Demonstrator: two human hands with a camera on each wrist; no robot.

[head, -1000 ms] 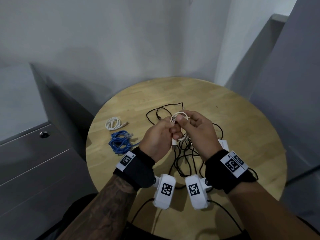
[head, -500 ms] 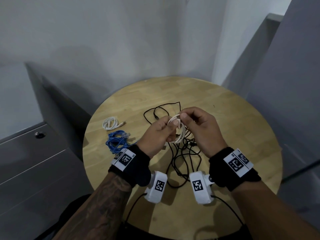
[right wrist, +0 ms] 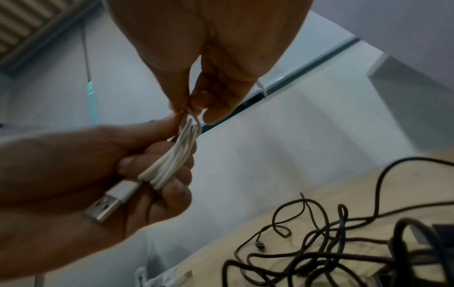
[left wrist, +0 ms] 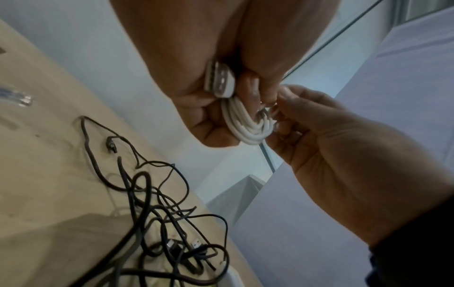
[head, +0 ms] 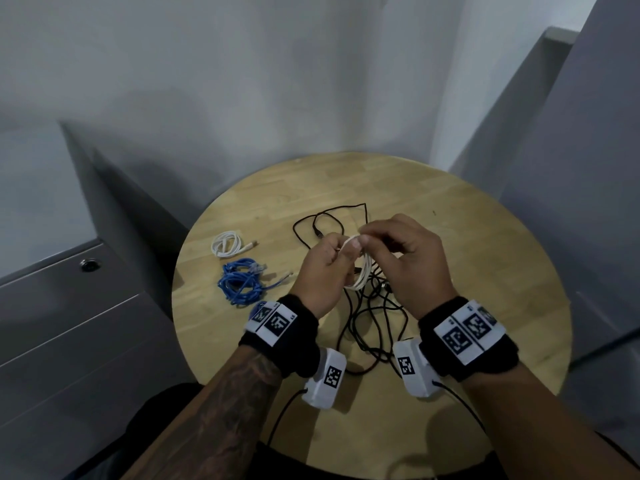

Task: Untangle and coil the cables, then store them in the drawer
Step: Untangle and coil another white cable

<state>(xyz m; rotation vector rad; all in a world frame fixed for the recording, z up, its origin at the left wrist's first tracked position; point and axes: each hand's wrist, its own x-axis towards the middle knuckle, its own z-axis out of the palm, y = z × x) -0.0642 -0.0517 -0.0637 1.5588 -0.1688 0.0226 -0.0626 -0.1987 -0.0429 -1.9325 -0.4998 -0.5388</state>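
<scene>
My left hand (head: 323,271) grips a coiled white USB cable (head: 363,275) above the round wooden table (head: 485,271). The coil (right wrist: 172,157) lies bunched across my left fingers, its metal plug (right wrist: 105,205) sticking out toward the wrist. My right hand (head: 398,251) pinches the top of the coil (left wrist: 248,124) between thumb and fingertips. Below the hands a tangle of black cables (head: 367,320) sprawls on the table (left wrist: 36,174). A coiled white cable (head: 227,243) and a bundled blue cable (head: 242,282) lie at the table's left.
A grey drawer cabinet (head: 69,323) with a round lock (head: 89,265) stands left of the table. Grey walls close in behind, and grey panels (head: 571,202) on the right. Thin black leads run from my wrist cameras (head: 325,375) off the near table edge.
Both hands have stayed together on the white coil, lifted slightly. The right hand's pinch has shifted to the coil's top while the left keeps the loops bunched.
</scene>
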